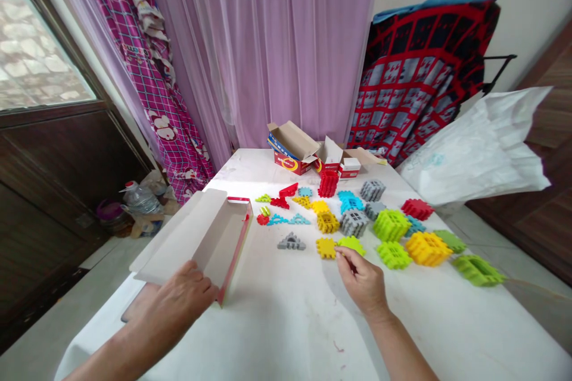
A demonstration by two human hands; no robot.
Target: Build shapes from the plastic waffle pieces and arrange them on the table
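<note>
On the left of the white-covered table lies an open cardboard box (227, 232) with a pale inside and a red edge. My left hand (183, 297) is closed over its near end, fingers curled over the rim. My right hand (364, 283) is pinched at the right edge of a flat yellow notched building block (326, 248). Just behind those fingertips is a lime green block (351, 244). A grey triangular block (291, 241) lies between the box and the yellow block.
Stacks of green (391, 225), yellow (428, 249) and grey blocks (354, 223) stand to the right. Small red, blue and yellow pieces lie mid-table. Opened cartons (292, 149) stand at the far edge. A white plastic bag (478, 143) bulges at the right edge.
</note>
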